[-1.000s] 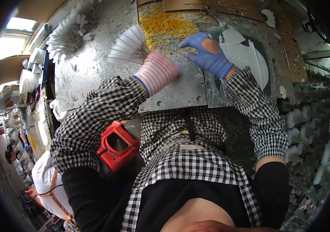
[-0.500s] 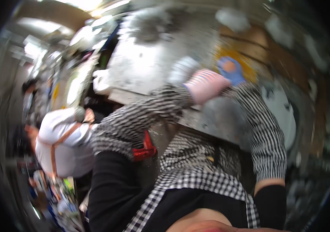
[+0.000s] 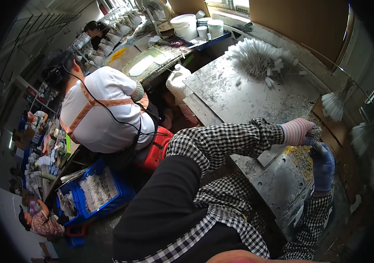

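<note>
My left hand (image 3: 299, 132), in a pink-and-white striped glove, is closed round a bundle of thin grey stems (image 3: 316, 130) that shows just past its fingers. The bundle's other end is hidden. My right hand (image 3: 323, 166), in a blue glove, has its fingers bent in against the left hand's fingertips; whatever they pinch is too small to make out. Under the hands lies a heap of thin yellow strands (image 3: 300, 161) on the grey worktop (image 3: 274, 184). A large fan of white-tipped stems (image 3: 257, 59) lies at the far end of the grey board (image 3: 222, 87).
White-tipped bunches (image 3: 336, 105) hang from a wire at the right. To the left a co-worker in a white shirt (image 3: 108, 105) sits on a red stool (image 3: 157, 149). A white jug (image 3: 178, 81) stands beside the board, blue crates (image 3: 123, 193) behind the co-worker. White tubs (image 3: 184, 27) stand farther back.
My view has swung left, bringing the co-worker and crates fully into sight. Both hands have stayed close together, and the right hand's fingers now meet the left hand's.
</note>
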